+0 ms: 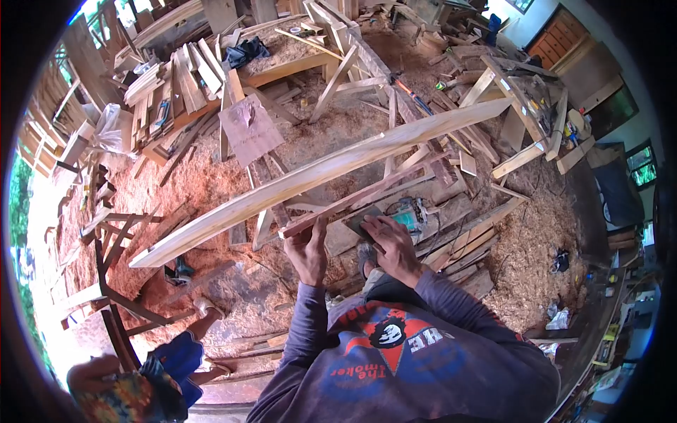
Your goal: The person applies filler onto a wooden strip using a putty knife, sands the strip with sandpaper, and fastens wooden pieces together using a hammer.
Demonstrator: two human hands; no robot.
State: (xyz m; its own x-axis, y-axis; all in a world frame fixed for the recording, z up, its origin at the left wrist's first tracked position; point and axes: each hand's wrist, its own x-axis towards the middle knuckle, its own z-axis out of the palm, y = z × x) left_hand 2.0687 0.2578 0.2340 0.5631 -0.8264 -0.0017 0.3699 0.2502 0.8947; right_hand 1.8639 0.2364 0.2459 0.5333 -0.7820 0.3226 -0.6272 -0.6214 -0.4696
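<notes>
My left hand (308, 255) is closed round the near end of a narrow wooden strip (360, 196), which slants up and away to the right. Beside it, my right hand (392, 245) grips a dark, flat, rectangular piece (362, 217); its exact kind does not show. Just beyond the strip, a long pale plank (317, 168) lies across wooden supports at a similar slant. A teal power tool (407, 220) rests below and behind my right hand, partly covered by it.
Shavings (529, 268) cover much of the floor. Stacked boards (176, 92) lie at the upper left, with a square plywood piece (250, 125) nearer. Another person (166, 366) is at the lower left. Several loose boards (462, 250) lie right of my hands.
</notes>
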